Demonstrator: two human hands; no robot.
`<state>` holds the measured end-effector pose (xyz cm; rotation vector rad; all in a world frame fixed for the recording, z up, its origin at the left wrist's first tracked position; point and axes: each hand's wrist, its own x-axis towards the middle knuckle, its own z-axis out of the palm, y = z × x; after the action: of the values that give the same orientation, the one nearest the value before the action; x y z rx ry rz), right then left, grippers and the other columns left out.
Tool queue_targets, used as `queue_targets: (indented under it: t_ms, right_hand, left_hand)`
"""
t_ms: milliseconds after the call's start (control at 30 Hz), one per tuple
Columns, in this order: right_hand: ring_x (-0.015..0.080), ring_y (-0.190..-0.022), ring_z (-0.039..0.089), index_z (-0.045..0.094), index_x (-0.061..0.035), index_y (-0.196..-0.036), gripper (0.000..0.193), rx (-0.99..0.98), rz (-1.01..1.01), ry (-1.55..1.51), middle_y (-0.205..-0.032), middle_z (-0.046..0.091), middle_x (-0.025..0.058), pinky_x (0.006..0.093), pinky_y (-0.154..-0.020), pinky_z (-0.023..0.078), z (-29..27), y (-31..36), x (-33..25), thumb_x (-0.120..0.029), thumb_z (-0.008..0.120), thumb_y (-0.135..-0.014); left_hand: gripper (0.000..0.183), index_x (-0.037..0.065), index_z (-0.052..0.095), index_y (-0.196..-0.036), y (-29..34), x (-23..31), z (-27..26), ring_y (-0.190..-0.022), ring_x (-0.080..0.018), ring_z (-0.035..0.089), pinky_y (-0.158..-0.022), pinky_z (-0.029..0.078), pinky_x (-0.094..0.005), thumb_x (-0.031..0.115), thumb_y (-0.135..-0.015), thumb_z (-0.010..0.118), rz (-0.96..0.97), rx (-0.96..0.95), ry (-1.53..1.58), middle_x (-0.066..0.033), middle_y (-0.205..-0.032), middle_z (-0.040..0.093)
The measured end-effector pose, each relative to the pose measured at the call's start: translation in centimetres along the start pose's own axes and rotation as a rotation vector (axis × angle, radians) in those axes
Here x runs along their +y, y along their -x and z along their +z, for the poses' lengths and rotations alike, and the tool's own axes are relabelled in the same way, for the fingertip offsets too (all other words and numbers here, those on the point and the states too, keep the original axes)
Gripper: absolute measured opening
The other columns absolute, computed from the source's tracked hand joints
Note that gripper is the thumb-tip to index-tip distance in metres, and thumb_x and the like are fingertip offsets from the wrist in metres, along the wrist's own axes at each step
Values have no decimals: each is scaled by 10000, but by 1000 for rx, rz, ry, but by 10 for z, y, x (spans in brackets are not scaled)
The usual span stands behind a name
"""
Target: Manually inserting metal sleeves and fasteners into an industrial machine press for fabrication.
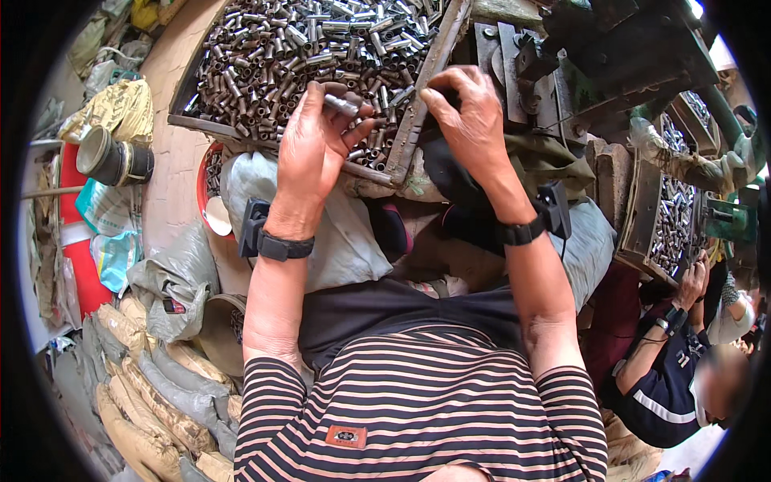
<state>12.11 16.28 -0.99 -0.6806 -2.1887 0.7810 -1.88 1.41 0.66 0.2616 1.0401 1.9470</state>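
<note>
Metal tube [343, 105] is grasped by left hand [310, 153] over far tray [410, 135]; grip of right hand [474, 114] is unclear; picking seems underway, careful transfer needed.

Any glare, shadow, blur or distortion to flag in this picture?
Head view: piled silvery cylindrical metal tubes glint; head view, upper right: the bulky black metal machine sinks into shadow; head view, right: the co-worker's head is blurred out; head view, rim: black fisheye border; head view: the small shiny metal tube in the left hand looks slightly soft.
</note>
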Motion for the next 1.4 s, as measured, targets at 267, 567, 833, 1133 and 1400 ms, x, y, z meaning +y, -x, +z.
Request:
queue_targets:
  t_ms: [267, 567, 833, 1133, 1400]
  right_hand:
    - [359, -1181, 432, 681, -115, -903, 264, 19, -179, 426, -1221, 526, 191, 492, -966, 323, 32, -7, 4, -249, 732, -681]
    - [377, -1200, 422, 662, -94, -842, 225, 35, -131, 231, -1234, 521, 212, 485, -981, 325, 33, -7, 16, -242, 717, -681]
    - [221, -847, 592, 598, -18, -797, 189, -9, 148, -216, -888, 624, 121, 339, -724, 472, 4, 5, -4, -177, 693, -760]
    - [123, -661, 618, 576, -1, -898, 66, -137, 485, -911, -777, 616, 53, 242, -629, 497, -15, 25, -17, -56, 604, -872]
    - [119, -703, 631, 575, -8, -904, 56, -138, 476, -930, -821, 622, 49, 240, -672, 513, -12, 30, -27, -23, 601, -857]
  left_hand:
    - [154, 30, 609, -956, -13, 14, -21, -717, -115, 567, -657, 475, -274, 172, -901, 586, 182, -110, -1028, -12, -809, 606]
    - [209, 62, 575, -961, -21, -10, 0, -853, -367, 588, -700, 490, -461, 184, -805, 640, 461, -302, -1930, -133, -910, 567]
    - [184, 47, 584, -926, -26, -12, -1, -837, -356, 594, -704, 483, -448, 182, -810, 632, 472, -335, -1888, -137, -898, 582]
    - [185, 32, 613, -1008, -10, -6, 3, -607, -32, 456, -530, 365, -196, 172, -888, 619, -121, -177, -710, 33, -757, 561]
    - [174, 42, 605, -1066, 2, -15, 8, -617, -29, 472, -526, 362, -180, 96, -901, 593, -125, -220, -370, 41, -801, 565]
